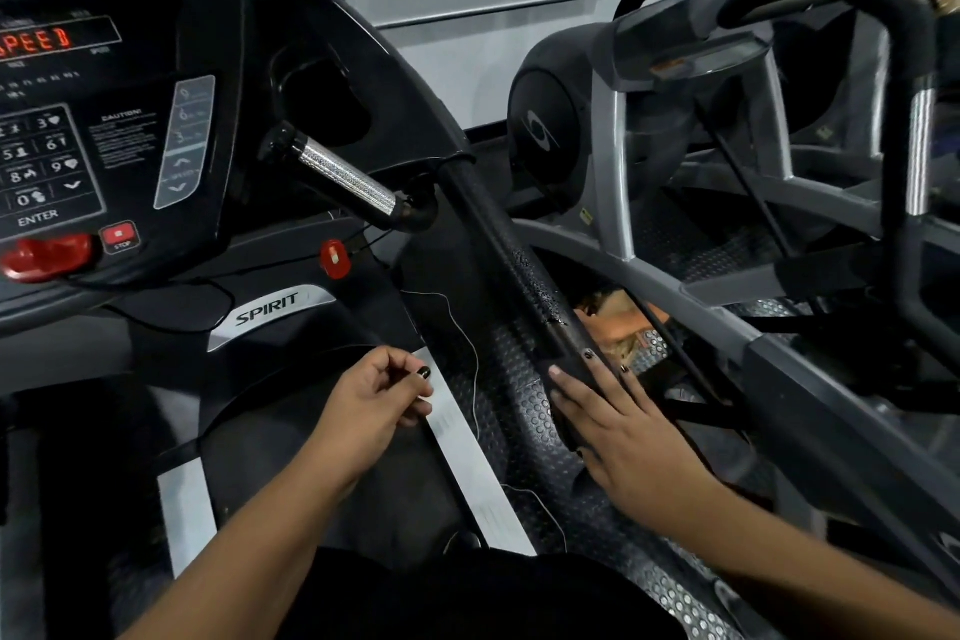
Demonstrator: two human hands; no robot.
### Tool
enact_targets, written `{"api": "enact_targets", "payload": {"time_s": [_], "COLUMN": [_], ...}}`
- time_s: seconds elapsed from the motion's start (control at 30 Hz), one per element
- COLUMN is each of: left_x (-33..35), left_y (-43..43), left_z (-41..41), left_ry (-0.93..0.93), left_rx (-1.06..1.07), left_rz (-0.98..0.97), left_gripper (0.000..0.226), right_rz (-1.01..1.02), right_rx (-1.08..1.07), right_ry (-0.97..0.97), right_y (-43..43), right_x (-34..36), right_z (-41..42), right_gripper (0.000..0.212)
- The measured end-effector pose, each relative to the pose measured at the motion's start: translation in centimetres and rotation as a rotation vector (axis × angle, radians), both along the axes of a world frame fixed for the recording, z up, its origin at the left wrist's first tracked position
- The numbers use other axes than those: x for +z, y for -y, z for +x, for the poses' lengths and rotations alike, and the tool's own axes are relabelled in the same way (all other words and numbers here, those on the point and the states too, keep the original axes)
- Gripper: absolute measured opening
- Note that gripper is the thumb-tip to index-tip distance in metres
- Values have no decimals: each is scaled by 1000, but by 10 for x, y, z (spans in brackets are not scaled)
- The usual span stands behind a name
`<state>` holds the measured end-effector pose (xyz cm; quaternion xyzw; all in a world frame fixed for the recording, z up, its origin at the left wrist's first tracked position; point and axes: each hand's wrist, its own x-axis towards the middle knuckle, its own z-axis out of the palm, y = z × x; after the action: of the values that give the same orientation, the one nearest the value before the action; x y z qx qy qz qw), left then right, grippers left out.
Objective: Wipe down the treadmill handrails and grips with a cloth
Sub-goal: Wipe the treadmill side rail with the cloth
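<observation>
One handrail [498,244], one chrome grip [343,174], two hands. The right hand [623,426] lies flat, fingers straight, on the handrail's near end. The left hand [376,392] hangs beside it, loosely curled, holding nothing visible.

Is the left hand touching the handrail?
No, the left hand hangs curled apart from the handrail; only the right hand rests on it.

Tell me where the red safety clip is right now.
The red safety clip sits left of centre in the head view, just below the chrome grip, right of the stop button and above the SPIRIT badge.
</observation>
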<state>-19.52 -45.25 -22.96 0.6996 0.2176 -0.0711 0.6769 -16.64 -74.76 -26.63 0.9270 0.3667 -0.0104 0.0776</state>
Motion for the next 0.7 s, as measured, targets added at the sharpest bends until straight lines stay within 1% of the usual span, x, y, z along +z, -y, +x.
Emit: {"api": "enact_targets", "payload": {"time_s": [0.1,0.2,0.3,0.43,0.6,0.7], "left_x": [0,-1,-2,-3,-2,-2], "left_y": [2,2,1,0,2,1], "left_z": [2,3,1,0,-2,-2], "left_ry": [9,11,4,-5,-8,-8], "left_rx": [-15,-24,-28,-33,-41,-41], "left_rz": [-5,-3,-2,8,-6,-23], "left_gripper": [7,9,9,9,8,8], "right_rz": [34,73,132,211,368,350], "right_rx": [-132,-253,-353,-427,-508,-497], "right_ry": [45,4,-52,-114,-174,-143], "right_y": [-4,-18,-31,-51,-63,-55], "right_x": [-6,-6,-2,2,14,12], "right_z": [-13,-12,-1,29,48,35], "right_gripper": [69,76,78,78,81,85]}}
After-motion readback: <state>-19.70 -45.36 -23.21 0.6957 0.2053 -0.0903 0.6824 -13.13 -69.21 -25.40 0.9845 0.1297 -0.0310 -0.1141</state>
